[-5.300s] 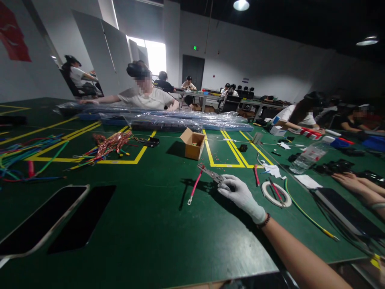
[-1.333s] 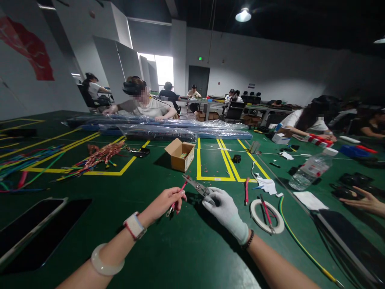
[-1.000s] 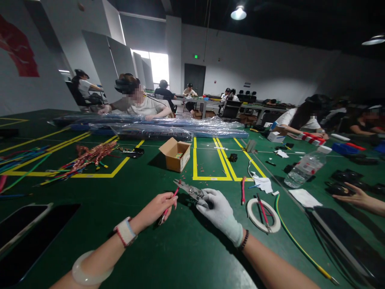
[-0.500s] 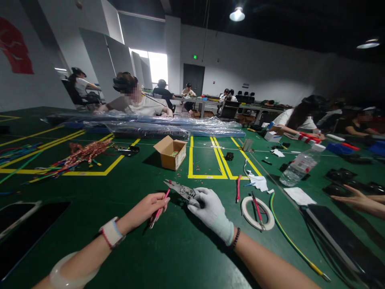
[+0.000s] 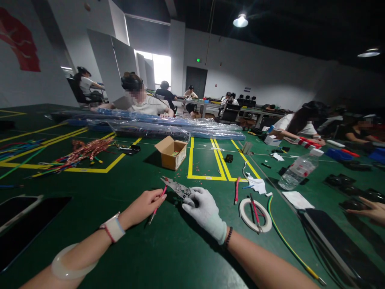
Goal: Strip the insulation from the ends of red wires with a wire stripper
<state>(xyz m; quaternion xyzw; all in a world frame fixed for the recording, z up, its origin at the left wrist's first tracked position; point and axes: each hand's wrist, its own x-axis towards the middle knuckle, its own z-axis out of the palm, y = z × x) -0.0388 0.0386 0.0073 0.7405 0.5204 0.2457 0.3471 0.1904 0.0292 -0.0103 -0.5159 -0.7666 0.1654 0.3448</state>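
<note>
Between the fingers of my bare left hand (image 5: pixel 146 204) is a short piece of red wire (image 5: pixel 155 209), slanting from lower left to upper right. My right hand (image 5: pixel 206 212), in a pale glove, is closed around a pair of wire strippers (image 5: pixel 179 188) whose jaws point up and left. The wire's upper end meets the stripper's jaws near their tip; whether the jaws are closed on it is too small to tell. The tool's handles are mostly hidden by the glove. Small reddish scraps (image 5: pixel 178 175) lie on the green table just beyond the tool.
An open cardboard box (image 5: pixel 172 154) stands ahead. Wires with braided copper (image 5: pixel 90 151) lie left. At right are a roll of white tape (image 5: pixel 243 216), a yellow-green cable (image 5: pixel 279 237) and a water bottle (image 5: pixel 299 170). Plastic-wrapped lengths (image 5: pixel 150 126) cross the back; a co-worker's hand (image 5: pixel 368 209) is far right.
Both my hands have shifted slightly left and upward together with the wire and the wire strippers. My grips look the same. The co-worker's hand at far right has moved rightward.
</note>
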